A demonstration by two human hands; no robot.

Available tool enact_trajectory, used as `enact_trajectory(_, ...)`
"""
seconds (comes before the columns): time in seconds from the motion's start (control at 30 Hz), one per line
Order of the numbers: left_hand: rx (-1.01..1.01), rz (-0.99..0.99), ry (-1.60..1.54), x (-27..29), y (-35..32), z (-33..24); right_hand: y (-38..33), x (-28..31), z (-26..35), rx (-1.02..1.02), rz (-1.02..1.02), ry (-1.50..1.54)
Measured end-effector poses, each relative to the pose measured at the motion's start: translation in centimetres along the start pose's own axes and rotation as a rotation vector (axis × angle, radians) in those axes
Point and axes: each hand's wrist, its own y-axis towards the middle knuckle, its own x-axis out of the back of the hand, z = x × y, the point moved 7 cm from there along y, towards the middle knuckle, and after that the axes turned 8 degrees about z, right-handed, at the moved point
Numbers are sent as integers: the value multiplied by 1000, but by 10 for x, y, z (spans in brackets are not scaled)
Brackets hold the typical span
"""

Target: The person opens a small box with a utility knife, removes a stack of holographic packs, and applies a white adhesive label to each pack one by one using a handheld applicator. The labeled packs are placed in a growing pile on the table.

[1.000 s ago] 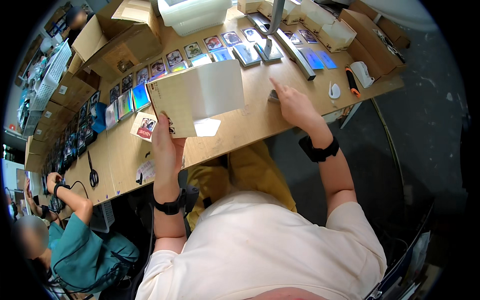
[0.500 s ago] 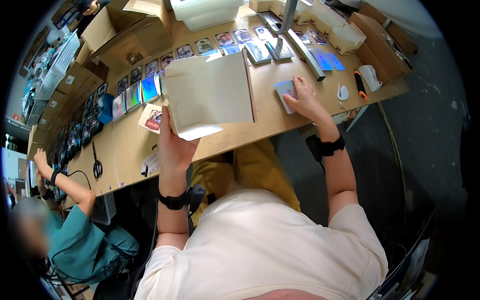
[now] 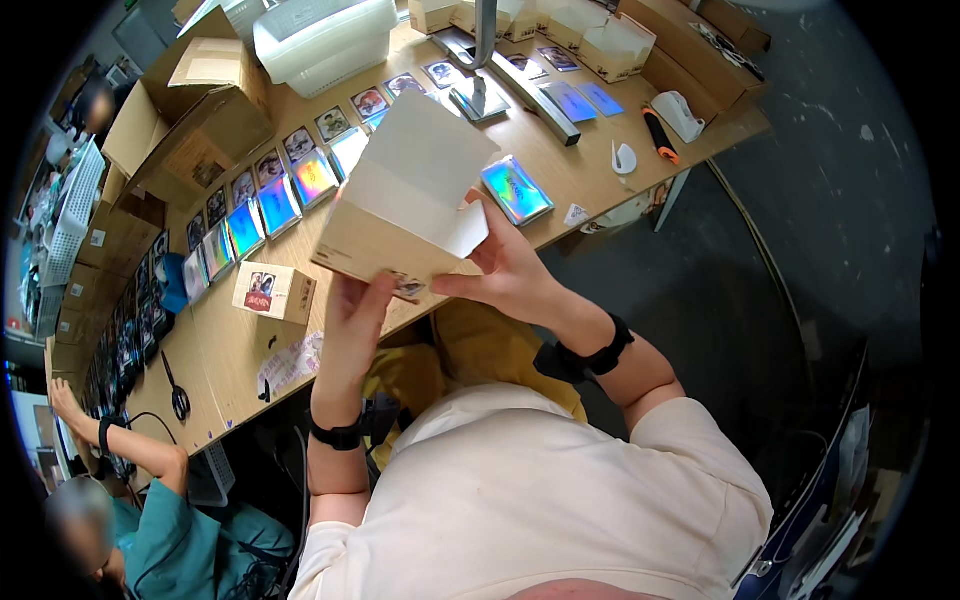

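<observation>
Both my hands hold an open cardboard box [image 3: 375, 215] with a white inside, raised above the table's front edge. My left hand [image 3: 358, 315] grips its lower side, thumb over the near edge. At the right side of the same box, my right hand [image 3: 510, 270] has its thumb below and its fingers by a white flap. Just right of the box lies a stack of shiny holographic cards [image 3: 517, 190]. A small printed box [image 3: 275, 292] stands on the table to the left. Holographic card packs [image 3: 278, 204] form a row behind, with picture cards [image 3: 298, 145] beyond them.
A metal bar [image 3: 545, 108] crosses the right of the table [image 3: 590, 165], near a white scraper [image 3: 624, 158] and an orange-black cutter [image 3: 660, 135]. Scissors [image 3: 177, 388] lie left. A large carton [image 3: 215, 130] and white bin [image 3: 325, 45] stand behind. A co-worker [image 3: 185, 520] sits at left.
My right hand has left the card stack and taken hold of the open box. The box has tilted and shifted, uncovering the small printed box. The whole view has turned somewhat.
</observation>
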Motion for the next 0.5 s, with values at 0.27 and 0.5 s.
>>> enact_trajectory(0.27, -440, -243, 794, 9, -22, -77, -31, 41, -10, -89, -183, -11)
enact_trajectory(0.5, -64, -645, 1471, 105, -71, -111, -56, 81, -8, -155, -375, 15)
